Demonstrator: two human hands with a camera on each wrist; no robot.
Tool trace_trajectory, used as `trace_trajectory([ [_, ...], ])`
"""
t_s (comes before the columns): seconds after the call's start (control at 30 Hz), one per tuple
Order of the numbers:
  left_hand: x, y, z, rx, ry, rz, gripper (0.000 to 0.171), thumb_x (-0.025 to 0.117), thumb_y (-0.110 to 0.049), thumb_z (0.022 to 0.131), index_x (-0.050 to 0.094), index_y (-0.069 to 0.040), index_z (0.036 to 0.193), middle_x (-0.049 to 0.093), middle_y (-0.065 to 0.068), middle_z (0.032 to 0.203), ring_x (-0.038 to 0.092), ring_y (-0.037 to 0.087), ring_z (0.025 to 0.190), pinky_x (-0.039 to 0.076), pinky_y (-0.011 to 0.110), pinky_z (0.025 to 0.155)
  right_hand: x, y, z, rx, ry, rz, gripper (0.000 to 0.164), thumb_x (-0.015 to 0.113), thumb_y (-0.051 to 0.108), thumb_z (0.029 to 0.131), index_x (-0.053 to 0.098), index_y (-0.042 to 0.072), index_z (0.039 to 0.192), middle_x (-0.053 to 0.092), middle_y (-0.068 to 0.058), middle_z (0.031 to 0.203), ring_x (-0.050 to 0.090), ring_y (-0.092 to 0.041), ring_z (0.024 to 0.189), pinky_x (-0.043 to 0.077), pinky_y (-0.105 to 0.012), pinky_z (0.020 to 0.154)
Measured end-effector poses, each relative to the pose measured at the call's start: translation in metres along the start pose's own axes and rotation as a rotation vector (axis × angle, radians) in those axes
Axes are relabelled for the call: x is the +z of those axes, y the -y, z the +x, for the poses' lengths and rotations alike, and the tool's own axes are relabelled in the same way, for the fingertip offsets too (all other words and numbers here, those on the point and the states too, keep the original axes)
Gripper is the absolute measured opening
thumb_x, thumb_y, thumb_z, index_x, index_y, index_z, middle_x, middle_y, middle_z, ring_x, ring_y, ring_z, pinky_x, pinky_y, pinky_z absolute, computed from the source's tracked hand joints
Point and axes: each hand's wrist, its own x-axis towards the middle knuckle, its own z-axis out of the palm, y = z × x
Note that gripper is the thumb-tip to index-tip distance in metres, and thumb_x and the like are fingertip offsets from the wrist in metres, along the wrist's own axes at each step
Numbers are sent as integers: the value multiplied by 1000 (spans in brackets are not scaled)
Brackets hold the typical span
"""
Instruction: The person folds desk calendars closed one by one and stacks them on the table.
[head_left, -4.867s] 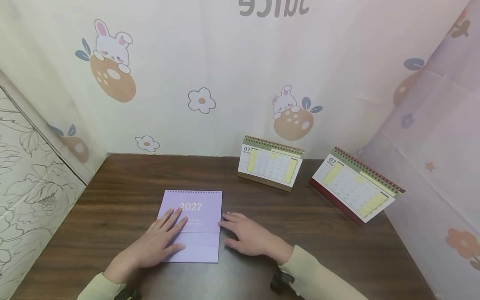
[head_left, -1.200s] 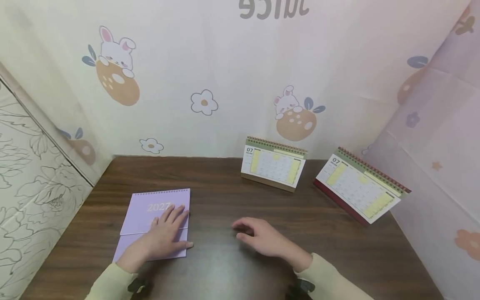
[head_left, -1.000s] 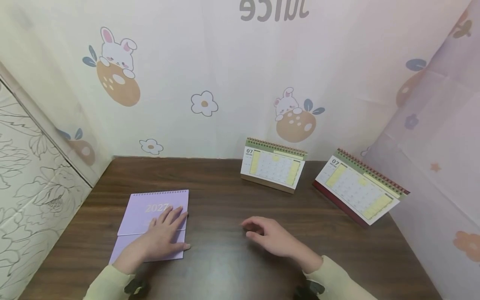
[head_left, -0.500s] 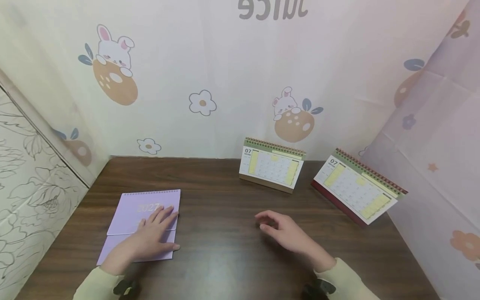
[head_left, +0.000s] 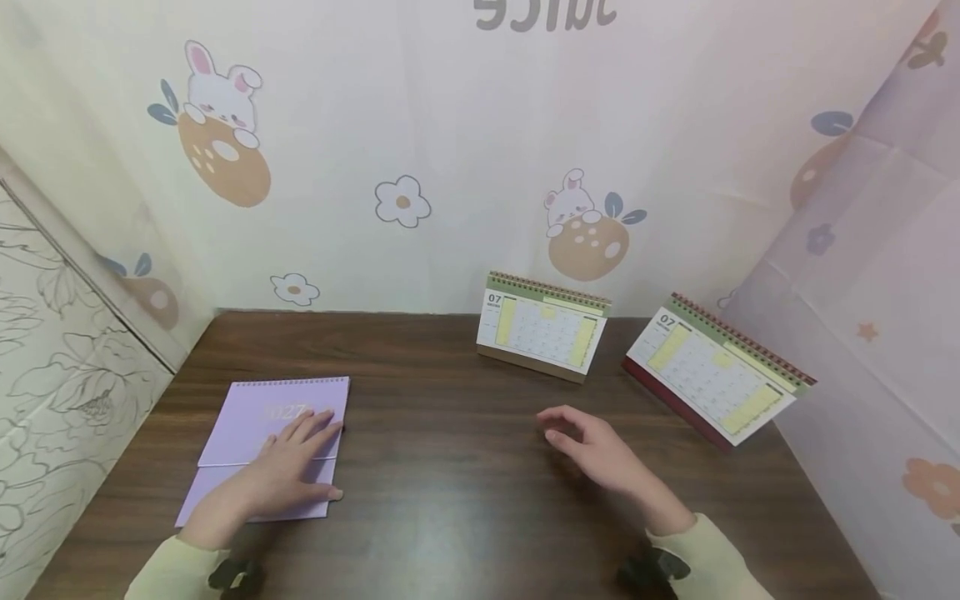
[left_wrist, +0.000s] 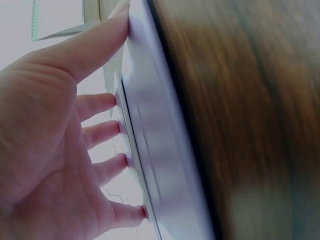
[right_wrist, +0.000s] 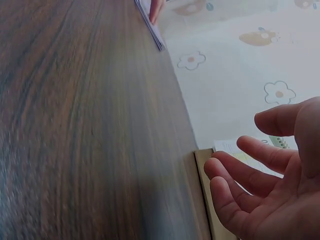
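A purple desk calendar (head_left: 247, 433) marked 2027 lies flat at the left of the table, its spiral edge toward the back. My left hand (head_left: 281, 471) rests on it with spread fingers, the fingertips (left_wrist: 122, 160) touching the cover. The thumb reaches past the calendar's right edge, and the palm covers part of the print. My right hand (head_left: 603, 454) hovers over the table with loosely bent fingers and holds nothing. Beyond it stand a calendar with a brown base (head_left: 542, 327) and another with a red base (head_left: 716, 371), both showing a 07 page.
The dark wooden table (head_left: 435, 450) meets a printed curtain (head_left: 405, 108) at the back. Another cloth panel (head_left: 885, 317) hangs along the right side, and a floral panel (head_left: 67, 375) stands at the left.
The purple calendar has slid left under my left hand and is slightly turned. My right hand has moved right, away from it. The two standing calendars stay in place.
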Motion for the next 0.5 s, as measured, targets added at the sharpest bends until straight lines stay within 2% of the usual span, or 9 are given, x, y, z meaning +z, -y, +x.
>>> trace_trajectory([
  [0.07, -1, 2, 0, 0, -5, -1, 94, 83, -53, 73, 48, -5, 145, 38, 20, 152, 23, 51, 140, 26, 84, 89, -2, 0, 0, 8, -9, -3, 27, 61, 23, 101, 64, 16, 126, 65, -2, 122, 59, -22, 95, 48, -39, 80],
  [0.13, -2, 4, -1, 2, -14, 0, 94, 84, -53, 72, 49, -5, 145, 39, 20, 151, 24, 52, 139, 26, 84, 89, -4, -2, -1, 2, -22, -14, 27, 61, 23, 101, 65, 16, 126, 65, 0, 124, 58, -20, 104, 46, -43, 87],
  [0.3, -4, 7, -4, -2, -27, 2, 93, 85, -52, 71, 51, -4, 143, 40, 20, 150, 26, 52, 139, 28, 83, 88, -7, -7, -1, -11, -46, -21, 26, 62, 22, 100, 65, 15, 126, 66, 0, 123, 59, -22, 113, 45, -49, 94],
  [0.5, -7, 11, -8, 1, -26, 5, 94, 84, -54, 70, 51, -5, 143, 40, 19, 151, 26, 52, 138, 27, 84, 88, -13, -12, -4, -13, -63, -11, 27, 61, 22, 101, 65, 13, 126, 66, -1, 124, 58, -24, 116, 44, -52, 97],
])
